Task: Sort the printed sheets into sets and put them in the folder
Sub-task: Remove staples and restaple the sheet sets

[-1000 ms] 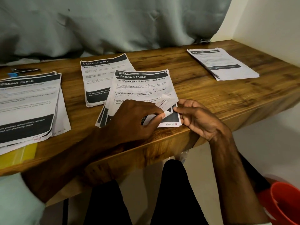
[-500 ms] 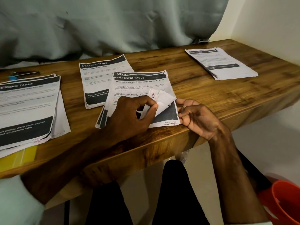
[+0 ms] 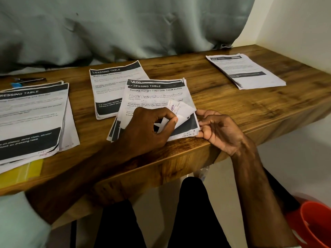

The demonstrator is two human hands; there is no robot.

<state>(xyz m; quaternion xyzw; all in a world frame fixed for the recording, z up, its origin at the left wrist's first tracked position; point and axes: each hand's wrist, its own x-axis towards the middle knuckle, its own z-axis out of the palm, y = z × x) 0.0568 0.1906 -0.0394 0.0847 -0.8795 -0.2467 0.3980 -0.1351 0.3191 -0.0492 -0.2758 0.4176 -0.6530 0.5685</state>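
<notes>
The middle sheet stack (image 3: 157, 97) was laid flat, one corner curled up; the yellow folder (image 3: 21, 174) was overlapped by the left stack (image 3: 30, 119).

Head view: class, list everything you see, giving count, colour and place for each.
table: one, brown wood, across the view.
sheets: four stacks, white with black bands: left stack, back stack, middle stack, right stack.
folder: one, yellow, under left stack.
pen: one, dark, blue end, back left.
curtain: one, grey, behind table.
bucket: one, orange, lower right.
left hand: pinches middle stack's lifted corner.
right hand: fingers touch that stack's right edge.
</notes>
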